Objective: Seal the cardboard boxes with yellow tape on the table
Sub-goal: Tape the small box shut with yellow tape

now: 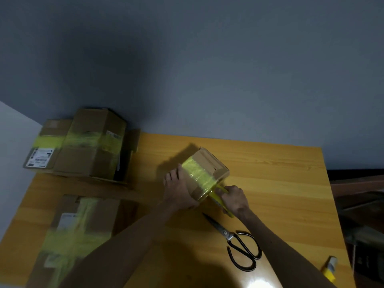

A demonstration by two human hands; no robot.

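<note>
Left hand (176,190) presses spread fingers against the small cardboard box (204,163). Right hand (234,199) grips the yellow tape roll (216,198) at the box's near corner, with scissors (239,244) lying nearer.

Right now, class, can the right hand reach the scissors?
Probably yes: the scissors lie close beside the right hand with bare table between. Its fingers grip the tape roll, though, so it must let go first.

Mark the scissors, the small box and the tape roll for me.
scissors (225,233), head view, on the pivot screw.
small box (209,161), head view, on bare cardboard beyond the tape band.
tape roll (217,198), head view, on its yellow rim by the box's near corner.
</note>
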